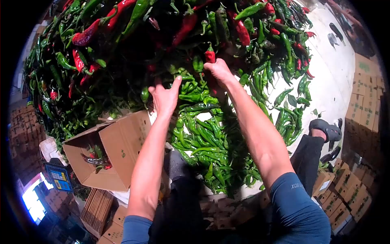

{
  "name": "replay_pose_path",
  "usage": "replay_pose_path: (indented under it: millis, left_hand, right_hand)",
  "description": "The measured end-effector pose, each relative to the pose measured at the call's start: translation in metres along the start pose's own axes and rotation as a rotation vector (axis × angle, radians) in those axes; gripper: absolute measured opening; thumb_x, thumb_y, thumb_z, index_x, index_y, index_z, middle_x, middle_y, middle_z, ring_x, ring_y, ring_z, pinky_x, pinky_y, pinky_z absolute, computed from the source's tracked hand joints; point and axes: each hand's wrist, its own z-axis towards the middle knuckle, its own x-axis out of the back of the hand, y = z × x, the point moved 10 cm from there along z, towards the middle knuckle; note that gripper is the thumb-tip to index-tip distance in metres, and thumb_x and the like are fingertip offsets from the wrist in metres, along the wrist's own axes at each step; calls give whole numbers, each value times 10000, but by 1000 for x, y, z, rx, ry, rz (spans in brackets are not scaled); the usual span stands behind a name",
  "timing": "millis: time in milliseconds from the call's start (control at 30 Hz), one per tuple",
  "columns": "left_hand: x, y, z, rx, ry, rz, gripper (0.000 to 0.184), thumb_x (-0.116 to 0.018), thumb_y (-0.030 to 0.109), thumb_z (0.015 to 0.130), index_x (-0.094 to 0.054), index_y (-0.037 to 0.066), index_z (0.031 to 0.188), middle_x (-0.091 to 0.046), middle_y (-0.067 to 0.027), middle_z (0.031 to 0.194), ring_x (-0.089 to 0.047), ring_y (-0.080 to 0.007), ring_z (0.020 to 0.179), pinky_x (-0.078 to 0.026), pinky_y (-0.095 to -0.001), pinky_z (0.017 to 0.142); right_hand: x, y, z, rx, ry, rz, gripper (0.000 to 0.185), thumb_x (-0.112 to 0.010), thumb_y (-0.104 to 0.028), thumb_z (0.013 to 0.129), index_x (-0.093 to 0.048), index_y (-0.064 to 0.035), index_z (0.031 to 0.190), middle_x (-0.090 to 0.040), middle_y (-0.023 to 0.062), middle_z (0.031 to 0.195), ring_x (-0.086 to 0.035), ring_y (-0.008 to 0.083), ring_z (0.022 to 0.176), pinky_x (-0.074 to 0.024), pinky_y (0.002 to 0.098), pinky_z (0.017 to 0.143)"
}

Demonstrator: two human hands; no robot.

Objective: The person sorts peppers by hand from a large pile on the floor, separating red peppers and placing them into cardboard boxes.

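Note:
My right hand (219,74) is closed around a red pepper (210,56), whose stem end sticks up above the fingers. The lower part of that pepper is mostly in shadow. To its left, my left hand (164,97) reaches to the edge of the pile with thumb and fingers apart, and its fingertips are partly lost in the dark. Close by the left thumb lie green peppers (191,87). A large heap of mixed red and green peppers (187,30) rises in front of both hands. Between my forearms, many green peppers (205,134) are spread over a white sheet.
An open cardboard box (120,142) with a few peppers inside lies on its side at left. Beside it are a blue-panelled scale (59,177) and flattened cartons (96,209). Stacked boxes (345,187) stand at right, near a foot in a dark clog (327,130).

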Motion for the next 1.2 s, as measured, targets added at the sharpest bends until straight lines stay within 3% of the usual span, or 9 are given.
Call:
replay_pose_path:
  millis: [100, 333, 567, 667, 833, 900, 967, 1100, 1200]
  left_hand:
    - [-6, 18, -9, -236, 116, 132, 812, -707, 599, 774, -528, 50, 1345, -543, -342, 1227, -547, -483, 1155, -465, -503, 979]
    - [-17, -1, -29, -214, -107, -46, 644, -792, 485, 720, -600, 176, 1251, -612, -227, 1045, -636, -378, 983, -502, -442, 868]
    - [-21, 2, -90, -306, -500, -144, 549, -821, 288, 716, -598, 103, 1182, -633, -135, 1179, -589, -279, 1141, -443, -371, 988]
    - [-17, 18, -137, -440, -685, -160, 496, -806, 255, 729, -612, 68, 1145, -665, -121, 1142, -628, -256, 1094, -461, -365, 977]
    - [-25, 13, -173, -484, -932, 189, 572, -764, 333, 749, -591, 91, 1238, -666, -196, 1042, -643, -366, 955, -509, -428, 851]
    - [-18, 7, -175, -585, -863, 321, 582, -721, 345, 773, -569, 167, 1306, -649, -218, 1002, -641, -395, 915, -506, -477, 829]
    - [-8, 1, -173, -567, -856, 391, 577, -706, 318, 775, -564, 210, 1324, -642, -217, 978, -642, -395, 901, -506, -484, 826]
    - [8, -20, -163, -499, -780, 507, 499, -641, 262, 822, -590, 192, 1313, -655, -210, 993, -650, -389, 898, -514, -492, 811]
    - [18, -34, -149, -432, -604, 447, 396, -603, 233, 889, -622, 169, 1279, -606, -222, 1224, -625, -390, 1065, -515, -481, 876]
  right_hand:
    - [-28, -16, -24, 164, -80, 8, 240, -599, -161, 844, -626, -39, 1049, -621, 10, 883, -559, 117, 791, -469, 288, 719]
    - [-53, -11, -68, 61, -100, 440, 308, -725, -39, 790, -627, -12, 1080, -643, -9, 970, -591, 111, 901, -478, 260, 803]
    - [-13, 20, -143, -55, -59, 249, 459, -710, -37, 749, -621, 21, 1195, -683, 57, 1066, -627, 146, 958, -488, 277, 872]
    - [10, 32, -216, -234, -106, 531, 493, -686, -44, 785, -562, 40, 1255, -676, 115, 1046, -668, 187, 868, -556, 310, 763]
    - [72, 79, -280, -305, 76, 648, 427, -719, -19, 805, -559, 3, 1201, -642, 99, 994, -683, 271, 910, -599, 455, 840]
    - [91, 91, -296, -405, 150, 591, 353, -751, -120, 826, -600, -24, 1130, -665, 81, 945, -679, 202, 841, -588, 363, 768]
    - [110, 77, -300, -245, 201, 478, 313, -748, -162, 840, -607, -37, 1090, -637, 40, 895, -609, 149, 754, -520, 294, 730]
    - [123, 86, -334, -431, 175, 270, 283, -768, -106, 750, -625, -28, 981, -618, 3, 840, -579, 112, 725, -477, 274, 701]
    - [136, 120, -351, -436, 200, 58, 214, -782, -71, 716, -642, -60, 877, -574, -49, 748, -513, 68, 680, -400, 236, 646]
